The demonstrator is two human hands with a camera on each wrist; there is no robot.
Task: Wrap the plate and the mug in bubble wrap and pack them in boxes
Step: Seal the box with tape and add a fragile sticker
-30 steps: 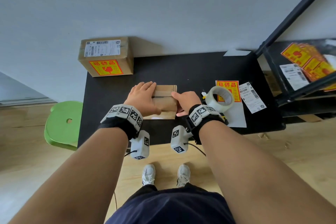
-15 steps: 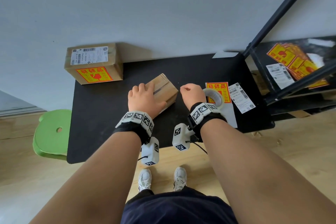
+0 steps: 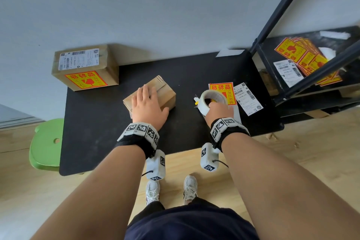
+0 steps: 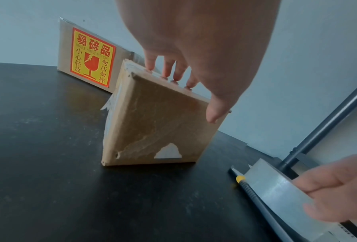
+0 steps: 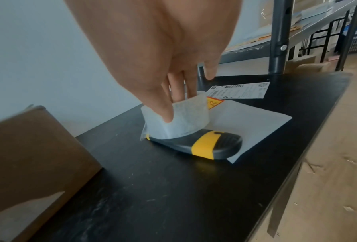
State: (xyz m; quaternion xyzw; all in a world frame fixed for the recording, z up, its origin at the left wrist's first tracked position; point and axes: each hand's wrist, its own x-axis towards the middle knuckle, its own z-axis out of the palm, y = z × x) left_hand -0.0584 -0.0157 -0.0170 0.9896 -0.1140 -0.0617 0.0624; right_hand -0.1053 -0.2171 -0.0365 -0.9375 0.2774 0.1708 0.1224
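The left hand point(image 3: 149, 106) lay flat, fingers straight, on the small box point(image 3: 163, 93) beneath it, holding it steady; stiff cardboard, probably light, its contents fragile. The right hand point(image 3: 219, 111) gripped the slick tape roll point(image 3: 211, 101) by its rim.

Black wristbands point(image 3: 136, 142) bearing white tiles with black square markers; cabled white camera modules point(image 3: 155, 165) beneath; dark navy shorts point(image 3: 191, 224); white sneakers point(image 3: 153, 191).
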